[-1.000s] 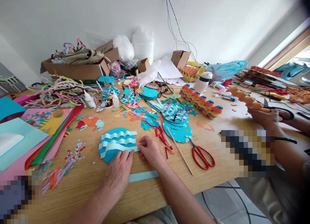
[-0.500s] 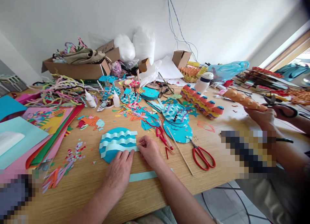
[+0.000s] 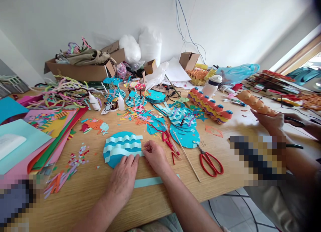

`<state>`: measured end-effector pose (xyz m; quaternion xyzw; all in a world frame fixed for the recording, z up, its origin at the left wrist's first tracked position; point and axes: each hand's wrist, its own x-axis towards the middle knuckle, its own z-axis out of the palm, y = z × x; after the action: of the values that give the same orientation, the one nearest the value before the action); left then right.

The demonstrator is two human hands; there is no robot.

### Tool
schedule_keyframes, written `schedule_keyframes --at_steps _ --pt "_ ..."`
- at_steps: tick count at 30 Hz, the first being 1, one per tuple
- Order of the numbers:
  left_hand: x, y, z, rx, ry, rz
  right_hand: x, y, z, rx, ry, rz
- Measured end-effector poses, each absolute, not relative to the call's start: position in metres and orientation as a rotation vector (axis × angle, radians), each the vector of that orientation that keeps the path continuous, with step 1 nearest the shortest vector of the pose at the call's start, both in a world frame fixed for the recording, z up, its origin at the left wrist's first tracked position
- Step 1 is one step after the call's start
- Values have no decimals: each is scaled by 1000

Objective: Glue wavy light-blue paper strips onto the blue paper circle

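Note:
A blue paper disc [image 3: 112,162] lies on the table with wavy light blue paper strips [image 3: 122,145] across it. The fingertips of my left hand [image 3: 124,171] are closed together and press the lowest strip down at the disc's lower right edge. My right hand [image 3: 155,155] pinches that strip's free end just right of the disc, thumb and index finger together. Another light blue strip [image 3: 148,182] lies flat on the wood below, partly hidden by my right forearm. Red-handled scissors [image 3: 212,163] and a thin wooden stick [image 3: 187,156] rest to the right.
More blue discs [image 3: 184,136] and paper scraps [image 3: 140,115] lie beyond my hands. Glue bottles [image 3: 94,102] stand farther back. Coloured sheets [image 3: 22,138] are stacked at left. At right, another person's hand [image 3: 269,121] holds an orange egg-carton strip [image 3: 258,103], with dark-handled scissors [image 3: 296,121] nearby.
My hands stay in place on the strip and disc. At right, the other person's hands and dark-handled scissors have shifted slightly. The whole view has moved a little.

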<state>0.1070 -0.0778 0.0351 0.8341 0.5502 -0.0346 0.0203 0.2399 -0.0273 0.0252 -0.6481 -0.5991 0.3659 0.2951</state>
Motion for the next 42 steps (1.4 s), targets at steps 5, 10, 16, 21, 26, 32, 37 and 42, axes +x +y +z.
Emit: schedule_keyframes --at_steps 5,10,16,21,26,32,37,42 --pt "108 -77 35 2574 1729 -140 241 -30 24 -1696 -1656 847" --pt "107 -78 31 2599 1735 -115 240 -42 28 -1558 -1842 729" --pt "104 -79 26 2630 1730 -23 239 -46 30 -1545 -2026 608" --pt "103 -79 26 2618 1698 -20 238 -46 31 -1569 -2066 597" --pt "103 -79 27 2623 1697 -15 237 -46 29 -1557 -2060 584" --pt "103 -79 28 2606 1708 -11 236 -47 28 -1516 -2039 599" --pt "103 -79 29 2604 1699 -14 238 -45 26 -1451 -1970 613" --pt "103 -80 28 2589 1722 -44 245 -40 23 -1379 -1750 555"
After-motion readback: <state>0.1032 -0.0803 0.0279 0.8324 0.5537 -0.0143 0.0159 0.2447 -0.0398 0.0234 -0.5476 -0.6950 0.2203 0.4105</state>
